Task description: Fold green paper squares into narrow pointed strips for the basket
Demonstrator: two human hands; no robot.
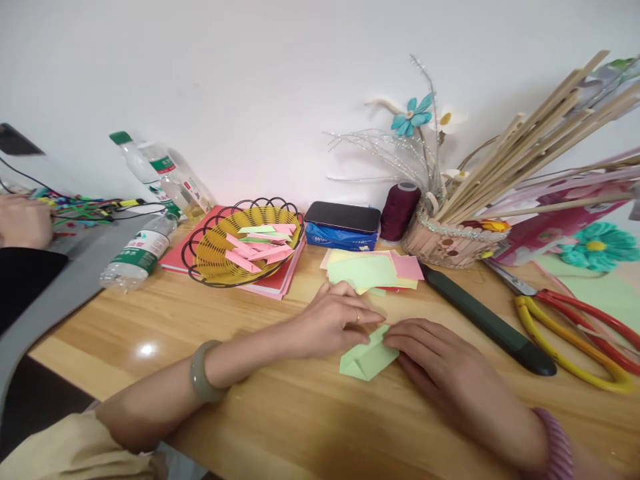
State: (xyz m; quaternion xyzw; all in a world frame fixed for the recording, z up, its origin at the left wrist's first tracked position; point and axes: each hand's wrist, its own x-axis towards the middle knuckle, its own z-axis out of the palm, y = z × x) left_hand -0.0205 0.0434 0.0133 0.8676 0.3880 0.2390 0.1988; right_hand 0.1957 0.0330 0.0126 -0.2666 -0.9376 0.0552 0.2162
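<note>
A light green paper piece (367,360), partly folded, lies on the wooden table (280,413) in front of me. My left hand (333,320) presses on its upper left edge with fingers held together and a ring on one finger. From the right, my right hand (430,353) pinches and presses the paper's right corner. A stack of pastel paper sheets (367,270) in green, yellow and pink lies just behind my hands.
A black wire basket with a yellow liner (243,243) holds folded pink and green strips. Behind are plastic bottles (140,253), a black-and-blue box (343,227), a maroon thread spool (399,210), a stick-filled basket (450,240), a black knife (487,320), scissors (575,333). Another person's hand (23,220) rests far left.
</note>
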